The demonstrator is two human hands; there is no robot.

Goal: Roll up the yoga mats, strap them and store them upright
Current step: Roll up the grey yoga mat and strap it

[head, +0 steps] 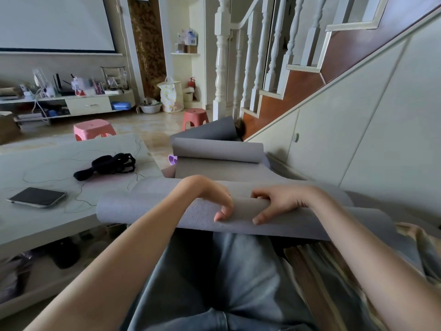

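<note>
A grey yoga mat (148, 209) lies across my lap, its near end curled into a loose roll. My left hand (214, 199) curls over the top of the roll, fingertips on its textured front. My right hand (279, 201) grips the roll beside it, thumb down on the front and fingers tucked over the top edge. The rest of the mat (214, 168) runs away from me along the floor, and its far end (214, 149) curls up by the stairs. A black strap (107, 164) lies bunched on the low table (47, 225) to my left.
A dark phone (38, 197) lies on the table near its front edge. Two pink stools (94, 130) (194, 117) stand on the floor beyond. The staircase panel (358, 130) closes off the right side. A small purple object (172, 160) sits beside the mat.
</note>
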